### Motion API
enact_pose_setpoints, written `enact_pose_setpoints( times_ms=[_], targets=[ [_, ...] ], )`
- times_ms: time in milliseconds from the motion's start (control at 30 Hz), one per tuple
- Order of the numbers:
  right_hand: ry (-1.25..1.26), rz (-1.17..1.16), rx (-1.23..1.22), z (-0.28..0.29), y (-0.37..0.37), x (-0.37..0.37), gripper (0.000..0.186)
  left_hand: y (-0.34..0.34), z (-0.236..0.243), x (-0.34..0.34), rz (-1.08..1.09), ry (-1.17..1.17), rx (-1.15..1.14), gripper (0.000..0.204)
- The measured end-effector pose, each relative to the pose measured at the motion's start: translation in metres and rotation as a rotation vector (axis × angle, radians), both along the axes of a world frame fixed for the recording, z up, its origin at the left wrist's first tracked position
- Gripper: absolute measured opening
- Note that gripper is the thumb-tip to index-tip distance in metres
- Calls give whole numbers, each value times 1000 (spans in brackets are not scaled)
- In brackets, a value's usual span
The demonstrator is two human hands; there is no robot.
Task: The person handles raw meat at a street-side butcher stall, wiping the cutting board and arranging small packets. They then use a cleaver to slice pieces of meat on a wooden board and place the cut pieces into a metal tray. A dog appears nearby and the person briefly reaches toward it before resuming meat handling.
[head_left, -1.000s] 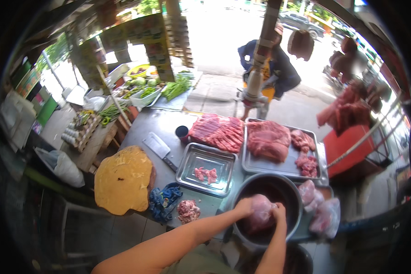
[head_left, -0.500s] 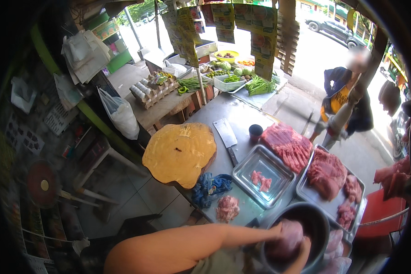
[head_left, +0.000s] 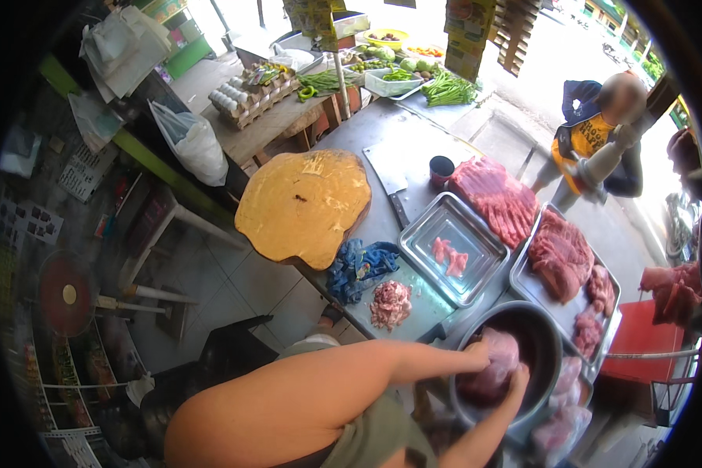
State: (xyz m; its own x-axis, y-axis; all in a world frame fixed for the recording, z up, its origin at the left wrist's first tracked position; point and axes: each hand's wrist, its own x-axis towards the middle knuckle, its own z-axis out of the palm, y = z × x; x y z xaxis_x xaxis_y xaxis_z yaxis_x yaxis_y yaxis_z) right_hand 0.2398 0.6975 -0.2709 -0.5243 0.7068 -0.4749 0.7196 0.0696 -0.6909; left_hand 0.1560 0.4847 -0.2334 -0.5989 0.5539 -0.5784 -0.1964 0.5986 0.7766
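Note:
Over a deep dark pot, both my hands grip a pale pink bag of meat, apparently wrapped in thin clear plastic. My left hand is closed on its left side, and my right hand clasps the right side. Some fingertips are hidden against the bag. Dark reddish contents show inside the pot below. More plastic bags of meat lie at the pot's right. Left of the pot, a heap of chopped meat rests on the metal table.
A glass tray holds small meat pieces. Beyond lie a meat slab, a dark cup and a cleaver. A metal tray of meat stands right. A round chopping block and blue cloth are left. One person stands across the table.
The view has tilted downward, so the table appears higher. My hands still hold the bag of meat over the pot. The person across the table has shifted posture, arms drawn in.

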Motion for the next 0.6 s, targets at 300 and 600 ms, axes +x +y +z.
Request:
enact_pose_setpoints(
  times_ms=[300,600],
  targets=[
    [-16,-29,11,-4,4,0,51,-1,30,10,-59,459,55,39],
    [6,2,29,-6,1,6,53,-44,130,-24,-382,517,-35,23]
  ],
)
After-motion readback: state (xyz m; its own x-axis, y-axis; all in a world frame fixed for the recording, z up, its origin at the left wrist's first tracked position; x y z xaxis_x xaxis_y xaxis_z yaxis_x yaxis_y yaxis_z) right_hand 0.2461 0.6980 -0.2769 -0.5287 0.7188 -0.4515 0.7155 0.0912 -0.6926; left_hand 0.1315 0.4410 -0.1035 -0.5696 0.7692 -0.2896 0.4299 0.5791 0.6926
